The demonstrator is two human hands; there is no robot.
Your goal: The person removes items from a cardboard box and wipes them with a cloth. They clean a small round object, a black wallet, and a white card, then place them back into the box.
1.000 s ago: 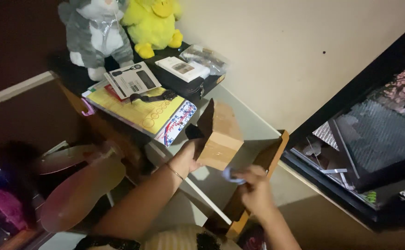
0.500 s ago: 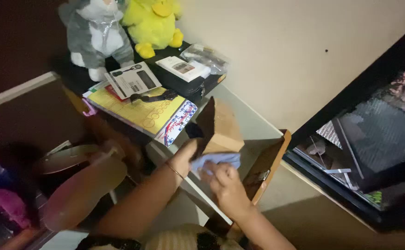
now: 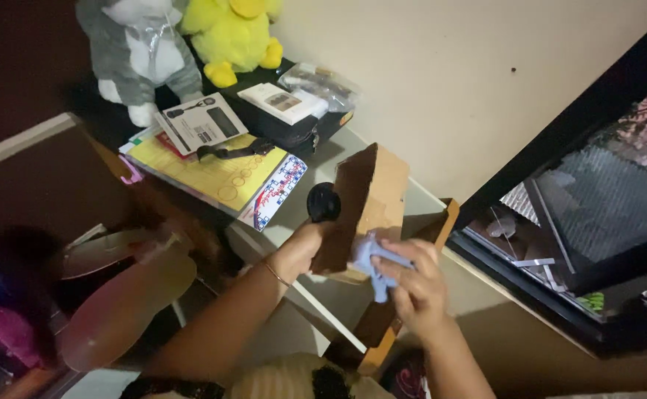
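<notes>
- Cream-coloured wall runs behind a pale shelf top, and a dark window frame with mesh behind it closes the right side (the room is dim, so detail is poor).
- At the far end of the shelf sit a grey plush cat and a yellow plush duck, side by side, with a black case just beside them that carries a small white box and a clear plastic bag.
- A yellow printed sheet lies in front of the toys, with a grey product box resting on its far edge.
- My left hand is closed around the lower edge of a brown cardboard box, which I hold tilted above the shelf, close to a wooden clipboard that stands on edge.
- A round black knob shows just above that hand, against the box's dark side.
- My right hand is curled around a pale blue cloth, which is pressed against the box's lower face.
- Both forearms reach up from the bottom of the view, the left one wearing a thin bangle.
</notes>
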